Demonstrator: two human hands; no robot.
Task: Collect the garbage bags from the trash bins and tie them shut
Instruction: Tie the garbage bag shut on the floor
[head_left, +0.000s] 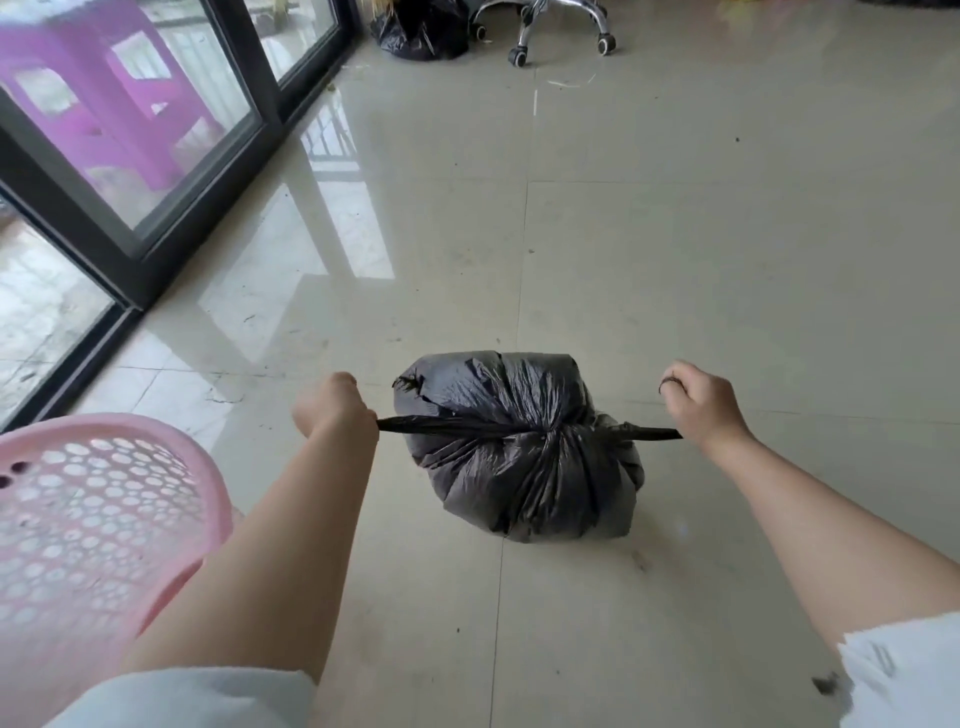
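Sitting on the tiled floor (675, 234), black garbage bag (519, 447) between both hands. Left hand (332, 405) fist curled round one twisted bag end; right hand (701, 400) likewise grips the opposite end, both strands taut. Pink perforated bin (104, 519) at left.

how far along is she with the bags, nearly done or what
Done: one black bag sits by the office chair, though its knot isn't visible. In hand: left hand and right hand pull the second bag's ends tight. Left: finishing that knot; other bins are unseen.
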